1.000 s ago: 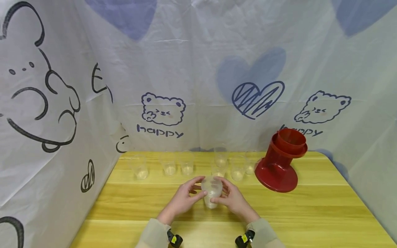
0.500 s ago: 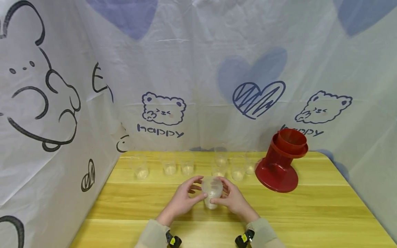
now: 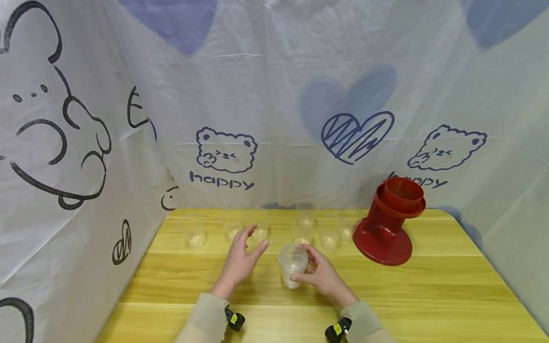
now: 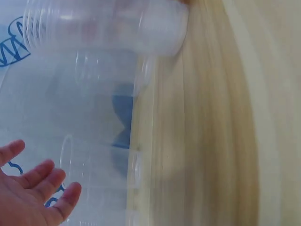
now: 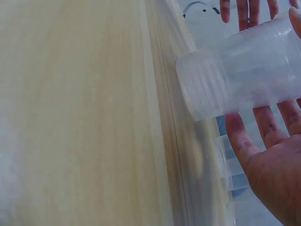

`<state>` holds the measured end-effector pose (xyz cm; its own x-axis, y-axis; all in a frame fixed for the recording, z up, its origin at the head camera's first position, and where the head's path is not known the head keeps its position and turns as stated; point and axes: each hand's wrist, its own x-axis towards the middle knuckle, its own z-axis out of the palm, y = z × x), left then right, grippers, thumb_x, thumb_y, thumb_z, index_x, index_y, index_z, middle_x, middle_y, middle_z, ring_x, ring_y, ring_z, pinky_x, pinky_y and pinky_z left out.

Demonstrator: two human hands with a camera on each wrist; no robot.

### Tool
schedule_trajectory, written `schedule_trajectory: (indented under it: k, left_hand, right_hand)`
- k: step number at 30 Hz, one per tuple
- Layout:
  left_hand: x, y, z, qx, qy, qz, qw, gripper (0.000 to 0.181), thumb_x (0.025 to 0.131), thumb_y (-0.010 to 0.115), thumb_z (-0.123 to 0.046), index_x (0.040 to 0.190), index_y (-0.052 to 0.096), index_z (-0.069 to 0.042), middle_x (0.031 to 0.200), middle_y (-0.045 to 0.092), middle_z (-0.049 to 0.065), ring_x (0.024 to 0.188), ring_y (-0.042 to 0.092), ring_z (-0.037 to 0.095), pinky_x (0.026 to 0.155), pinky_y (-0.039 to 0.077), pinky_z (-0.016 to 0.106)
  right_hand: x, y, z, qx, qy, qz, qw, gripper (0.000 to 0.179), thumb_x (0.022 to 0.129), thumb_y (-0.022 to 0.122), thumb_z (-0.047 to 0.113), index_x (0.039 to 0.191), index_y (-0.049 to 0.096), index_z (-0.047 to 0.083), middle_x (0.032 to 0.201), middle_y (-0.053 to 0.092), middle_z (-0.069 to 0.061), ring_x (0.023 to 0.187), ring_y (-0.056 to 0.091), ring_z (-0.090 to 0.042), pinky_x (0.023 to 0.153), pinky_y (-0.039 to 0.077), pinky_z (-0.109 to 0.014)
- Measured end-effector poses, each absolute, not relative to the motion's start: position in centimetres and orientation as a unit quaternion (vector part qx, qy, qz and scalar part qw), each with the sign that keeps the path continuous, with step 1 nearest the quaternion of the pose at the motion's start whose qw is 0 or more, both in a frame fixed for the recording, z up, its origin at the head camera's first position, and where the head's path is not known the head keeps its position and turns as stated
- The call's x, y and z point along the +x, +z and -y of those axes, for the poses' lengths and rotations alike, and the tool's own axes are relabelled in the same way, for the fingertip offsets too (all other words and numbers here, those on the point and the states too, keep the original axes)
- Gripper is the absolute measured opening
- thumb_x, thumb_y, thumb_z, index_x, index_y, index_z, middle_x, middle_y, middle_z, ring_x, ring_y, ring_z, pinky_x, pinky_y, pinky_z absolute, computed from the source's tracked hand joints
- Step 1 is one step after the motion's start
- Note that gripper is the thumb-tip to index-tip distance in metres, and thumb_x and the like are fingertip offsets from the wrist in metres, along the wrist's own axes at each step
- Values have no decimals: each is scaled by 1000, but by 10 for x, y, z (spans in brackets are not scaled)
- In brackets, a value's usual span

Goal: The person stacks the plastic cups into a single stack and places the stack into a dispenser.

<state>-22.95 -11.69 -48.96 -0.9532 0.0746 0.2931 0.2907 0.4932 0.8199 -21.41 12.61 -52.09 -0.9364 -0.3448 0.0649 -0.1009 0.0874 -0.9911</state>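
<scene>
A stack of nested clear plastic cups [image 3: 291, 267] stands upright in front of the person, its several rims showing in the left wrist view. The right hand [image 3: 322, 276] grips the stack from its right side, thumb in front and fingers behind. In the right wrist view the fingers [image 5: 268, 127] curve along the cups [image 5: 235, 70]. The left hand [image 3: 238, 261] is apart from the stack, holding nothing, fingers spread. Its fingertips overlap a single clear cup [image 3: 259, 232] in the head view. In the left wrist view that hand [image 4: 33, 197] is beside clear cups [image 4: 101, 162].
More clear cups stand along the back of the wooden table [image 3: 411, 300]: one cup [image 3: 196, 237] at far left, another [image 3: 328, 238] right of centre among several. A red plastic piece with a round base and tube [image 3: 383, 233] stands at right. A printed cloth [image 3: 274, 95] hangs behind.
The left hand has let go of the cup stack and moved left and away toward the back cups. The right hand and the stack have stayed in place.
</scene>
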Motion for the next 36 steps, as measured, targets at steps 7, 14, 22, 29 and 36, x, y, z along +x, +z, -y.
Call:
schedule_trajectory:
  k: [7, 14, 22, 29, 36]
  left_hand:
    - [-245, -495, 117, -63, -455, 884, 87, 79, 88, 68, -53, 149, 40, -11, 148, 37, 19, 131, 41, 39, 104, 38, 60]
    - [-256, -500, 115, -46, -442, 892, 77, 82, 87, 68, -54, 151, 36, -13, 149, 35, 22, 132, 40, 42, 105, 35, 61]
    - [-264, -500, 114, -41, -455, 887, 72, 70, 91, 69, -43, 146, 43, -9, 148, 36, 22, 131, 42, 41, 106, 36, 58]
    - [-268, -505, 115, -44, -454, 887, 79, 59, 90, 70, -40, 135, 52, -7, 145, 40, 21, 129, 43, 40, 106, 37, 56]
    - [-273, -507, 114, -44, -448, 889, 84, 40, 90, 73, -33, 118, 57, -9, 141, 42, 18, 129, 43, 37, 108, 36, 52]
  right_hand:
    - [-215, -523, -126, -150, -665, -725, 96, 73, 79, 83, 10, 141, 45, 5, 135, 52, -18, 122, 52, -34, 100, 46, -48]
    - [-215, -524, -126, -147, -665, -725, 96, 73, 79, 83, 8, 141, 45, 6, 135, 52, -17, 123, 52, -33, 101, 45, -49]
    - [-215, -524, -126, -145, -664, -728, 95, 72, 80, 82, 8, 141, 45, 6, 134, 52, -17, 122, 52, -33, 101, 45, -49]
    - [-215, -525, -126, -148, -663, -727, 95, 72, 80, 82, 8, 142, 44, 6, 135, 52, -17, 121, 52, -33, 101, 46, -48]
    - [-215, -524, -126, -152, -666, -724, 96, 73, 80, 82, 7, 142, 44, 5, 135, 52, -18, 122, 52, -33, 101, 46, -48]
